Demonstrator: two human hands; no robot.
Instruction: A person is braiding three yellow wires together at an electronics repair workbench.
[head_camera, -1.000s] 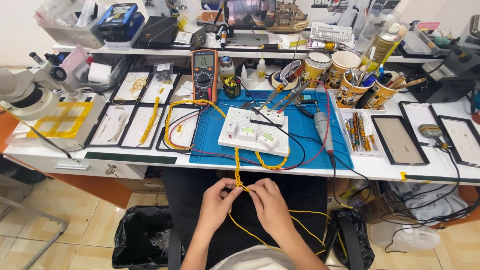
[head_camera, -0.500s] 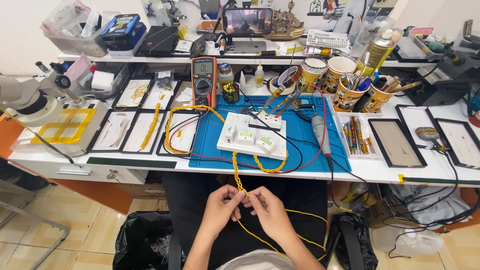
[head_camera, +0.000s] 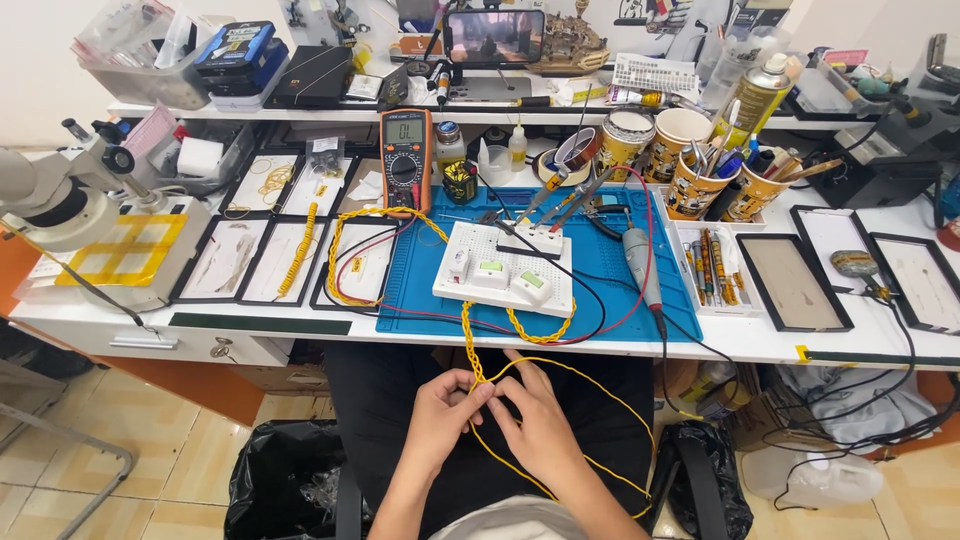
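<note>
Seen from above, seated at the desk (head_camera: 760, 345): left hand (head_camera: 440, 410) and right hand (head_camera: 540, 420) together below the desk's front edge, fingertips pinching twisted yellow wire (head_camera: 478, 372) between them. Wire running up over the front edge, looping past a white breadboard (head_camera: 505, 270) on a blue mat (head_camera: 600, 270). Loose yellow strands (head_camera: 610, 400) trailing over the lap. Orange multimeter (head_camera: 405, 145) upright near the mat's back left corner. Microscope (head_camera: 60, 200) at the desk's left end. Paper cups of tools (head_camera: 700, 180) toward the back right

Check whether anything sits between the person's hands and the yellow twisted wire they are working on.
Nothing visible does. The left hand and right hand both pinch the yellow twisted wire directly, below the edge of the white table.
</note>
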